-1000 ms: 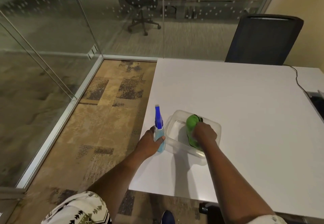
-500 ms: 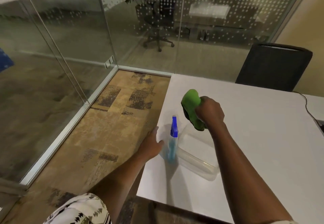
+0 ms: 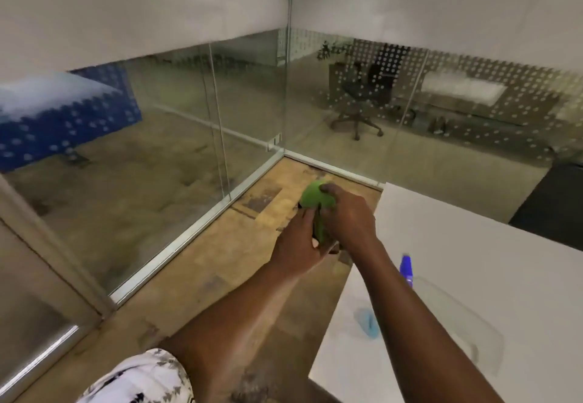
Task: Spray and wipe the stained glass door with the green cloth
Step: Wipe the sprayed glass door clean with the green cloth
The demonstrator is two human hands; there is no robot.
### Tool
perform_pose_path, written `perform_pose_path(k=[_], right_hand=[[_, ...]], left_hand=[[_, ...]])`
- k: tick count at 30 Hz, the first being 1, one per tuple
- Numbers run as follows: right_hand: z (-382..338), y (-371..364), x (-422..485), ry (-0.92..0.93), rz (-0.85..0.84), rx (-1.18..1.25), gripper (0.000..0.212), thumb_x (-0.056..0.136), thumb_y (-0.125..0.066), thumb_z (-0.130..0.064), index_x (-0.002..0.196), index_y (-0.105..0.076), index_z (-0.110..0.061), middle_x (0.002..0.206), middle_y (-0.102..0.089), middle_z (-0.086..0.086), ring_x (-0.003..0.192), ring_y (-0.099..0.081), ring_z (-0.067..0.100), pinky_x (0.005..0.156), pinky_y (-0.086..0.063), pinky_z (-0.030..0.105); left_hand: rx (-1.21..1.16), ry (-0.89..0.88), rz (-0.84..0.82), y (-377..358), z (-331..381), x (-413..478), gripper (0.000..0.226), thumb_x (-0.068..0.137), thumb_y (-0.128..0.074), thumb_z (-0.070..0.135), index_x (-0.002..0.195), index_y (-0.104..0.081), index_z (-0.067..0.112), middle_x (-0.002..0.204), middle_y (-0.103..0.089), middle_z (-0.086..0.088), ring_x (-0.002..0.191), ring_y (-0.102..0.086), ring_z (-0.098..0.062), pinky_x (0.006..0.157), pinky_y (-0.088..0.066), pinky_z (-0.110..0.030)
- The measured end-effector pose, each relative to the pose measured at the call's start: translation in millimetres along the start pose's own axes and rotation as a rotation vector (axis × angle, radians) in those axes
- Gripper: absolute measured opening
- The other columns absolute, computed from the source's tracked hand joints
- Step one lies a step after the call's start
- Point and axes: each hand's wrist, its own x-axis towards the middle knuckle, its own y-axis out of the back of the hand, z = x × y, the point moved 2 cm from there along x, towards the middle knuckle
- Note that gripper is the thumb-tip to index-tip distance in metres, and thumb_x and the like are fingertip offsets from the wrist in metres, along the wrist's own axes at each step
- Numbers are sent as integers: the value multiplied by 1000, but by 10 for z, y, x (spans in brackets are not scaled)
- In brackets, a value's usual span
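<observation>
1. Head view: both hands meet in the air over the floor, just off the corner of the white desk [image 3: 492, 276]. The right hand [image 3: 348, 218] has its grip closed over the top of the green cloth [image 3: 315, 196], and the left hand [image 3: 299, 245] pinches the cloth's lower part from below, so the cloth is bunched between the two.
2. The spray bottle [image 3: 405, 271] stands on the desk, behind and to the right of the grip, partly hidden by the right forearm; neither hand touches it. A clear tray [image 3: 467, 323] lies beside it.
3. The glass door [image 3: 151, 156] stands ahead and to the left of the grip, well apart from the cloth.
4. Judged step: readying the cloth, perhaps passing it to one hand. Spraying is not yet done.
5. Next move calls for freeing one hand, reaching back for the bottle, then turning to the glass.
</observation>
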Motion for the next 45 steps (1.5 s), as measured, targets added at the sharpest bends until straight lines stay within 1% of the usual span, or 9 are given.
perform_pose_path(k=[5, 10, 16, 24, 28, 32, 36, 42, 45], right_hand=[[-843, -897, -240, 123, -249, 21, 44, 88, -59, -25, 130, -64, -39, 122, -72, 3, 103, -68, 26, 69, -43, 28], [-1824, -1816, -617, 237, -463, 173, 38, 97, -56, -47, 130, -66, -31, 134, -68, 2, 120, -63, 24, 93, -50, 32], [-3047, -2717, -1363, 242, -788, 380, 54, 72, -52, -86, 107, -63, -47, 108, -73, -9, 87, -70, 14, 60, -50, 25], [-4393, -3732, -2194, 298, -1172, 567, 66, 65, -73, -72, 117, -63, -33, 111, -76, -9, 95, -75, 8, 86, -63, 41], [-4988, -4120, -2531, 323, -1379, 551, 77, 63, -85, -54, 126, -54, -22, 102, -77, -11, 75, -73, 3, 60, -57, 25], [-5594, -4464, -2819, 327, -1373, 508, 70, 61, -78, -57, 118, -58, -22, 111, -75, 1, 97, -73, 19, 68, -60, 32], [-6254, -4821, -2941, 369, -1299, 495, 16, 86, -75, -26, 99, -67, -21, 83, -75, -4, 72, -69, 10, 57, -53, 24], [-7143, -5362, -2809, 285, -1094, 534, 32, 87, -70, -13, 118, -65, -9, 113, -68, 18, 103, -67, 32, 80, -57, 36], [-7461, -5449, -2707, 256, -987, 683, 24, 86, -61, -3, 107, -63, -15, 101, -69, 14, 99, -67, 34, 79, -55, 39]], left_hand=[[139, 169, -20, 871, -863, -600, 31, 95, -53, 32, 125, -52, 25, 119, -61, 0, 103, -63, -24, 80, -52, -41], [336, 303, 62, 1945, -1669, -1345, 23, 92, -51, 26, 114, -55, 23, 110, -66, -3, 100, -62, -30, 70, -40, -31], [563, 411, 63, 3335, -2257, -2218, 20, 90, -54, 20, 109, -58, 16, 110, -65, -9, 103, -61, -35, 81, -45, -41], [890, 504, -117, 4780, -2675, -3248, 22, 92, -55, 24, 113, -60, 22, 117, -63, -7, 116, -56, -32, 88, -38, -41], [1037, 557, -147, 5327, -2848, -3627, 31, 89, -54, 17, 118, -61, 24, 119, -62, -5, 116, -53, -30, 91, -36, -41], [1132, 570, -184, 5834, -3051, -3847, 32, 89, -55, 18, 119, -62, 27, 117, -61, -2, 114, -53, -28, 90, -36, -40], [1187, 548, -209, 6330, -3346, -3893, 28, 92, -52, 23, 116, -64, 31, 117, -60, 0, 112, -53, -25, 88, -37, -39], [1223, 488, -195, 7046, -3777, -3726, 29, 98, -44, 27, 115, -67, 30, 126, -56, -3, 115, -51, -25, 91, -39, -41], [1209, 474, -126, 7332, -3894, -3610, 25, 99, -46, 28, 107, -70, 29, 124, -55, -1, 115, -49, -23, 94, -38, -41]])
